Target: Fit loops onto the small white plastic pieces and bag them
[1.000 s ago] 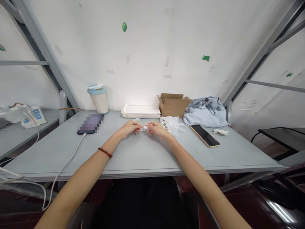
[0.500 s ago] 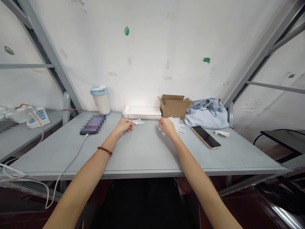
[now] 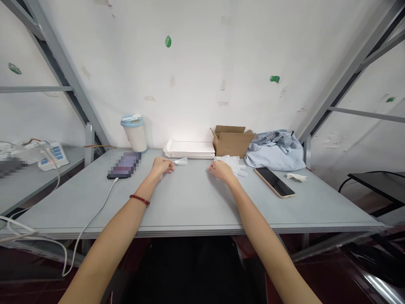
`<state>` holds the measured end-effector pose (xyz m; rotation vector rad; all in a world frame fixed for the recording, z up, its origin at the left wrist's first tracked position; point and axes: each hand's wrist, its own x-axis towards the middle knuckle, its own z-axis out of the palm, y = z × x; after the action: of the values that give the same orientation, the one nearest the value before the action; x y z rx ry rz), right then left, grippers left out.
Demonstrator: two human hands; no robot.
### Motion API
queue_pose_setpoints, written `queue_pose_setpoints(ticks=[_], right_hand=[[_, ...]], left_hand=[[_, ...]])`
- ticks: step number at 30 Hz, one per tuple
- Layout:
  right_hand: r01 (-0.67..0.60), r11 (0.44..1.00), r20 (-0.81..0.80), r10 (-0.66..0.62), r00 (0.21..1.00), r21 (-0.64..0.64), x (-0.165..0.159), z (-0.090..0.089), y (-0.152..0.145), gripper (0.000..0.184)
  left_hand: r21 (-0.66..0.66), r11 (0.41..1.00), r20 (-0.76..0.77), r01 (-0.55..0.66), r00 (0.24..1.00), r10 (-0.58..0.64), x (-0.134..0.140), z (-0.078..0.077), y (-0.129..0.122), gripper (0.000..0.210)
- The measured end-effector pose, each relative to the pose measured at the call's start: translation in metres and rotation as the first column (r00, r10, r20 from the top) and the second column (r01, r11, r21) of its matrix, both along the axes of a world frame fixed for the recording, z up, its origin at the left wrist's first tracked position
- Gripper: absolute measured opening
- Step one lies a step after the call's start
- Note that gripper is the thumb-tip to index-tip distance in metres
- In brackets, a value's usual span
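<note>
My left hand [image 3: 162, 166] pinches the near end of a small clear plastic piece [image 3: 181, 161], which sticks out to the right of the fingertips. Its exact kind is too small to make out. My right hand [image 3: 220, 169] has its fingers closed in a pinch; whatever is between them, if anything, cannot be made out. Just behind and right of that hand lies a loose heap of similar clear plastic pieces [image 3: 236, 164], partly covered by it. Beyond both hands is a stack of white trays or sheets [image 3: 190, 149] against the wall.
An opened cardboard box [image 3: 232, 144] stands behind the heap, beside a bundled pale blue cloth [image 3: 275, 152]. Nearer right are a phone [image 3: 274, 182] and a crumpled tissue [image 3: 296, 177]. At left are a lidded cup [image 3: 134, 134] and a blurred phone [image 3: 124, 165] on a white cable [image 3: 91, 221].
My left hand has shifted slightly left with the clear plastic piece. My right hand has moved slightly left and nearer to me.
</note>
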<state>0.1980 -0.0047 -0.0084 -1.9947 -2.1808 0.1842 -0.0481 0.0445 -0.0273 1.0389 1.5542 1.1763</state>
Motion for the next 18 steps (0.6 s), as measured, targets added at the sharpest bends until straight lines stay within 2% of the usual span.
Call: queue_pose_setpoints(ticks=[12,18], right_hand=[[0.015,0.998,0.04,-0.013,0.999,-0.057,-0.0023,0.0058,-0.0053,0.033],[0.009,0.999,0.042,-0.007,0.999,-0.045,-0.0017,0.0035,-0.0042,0.033]], left_hand=[[-0.082,0.996,0.163,-0.02,0.986,0.033,-0.0026,0.0086,-0.0052,0.014],[0.003,0.999,0.201,-0.047,0.979,0.045,0.0001,0.0046,-0.0043,0.015]])
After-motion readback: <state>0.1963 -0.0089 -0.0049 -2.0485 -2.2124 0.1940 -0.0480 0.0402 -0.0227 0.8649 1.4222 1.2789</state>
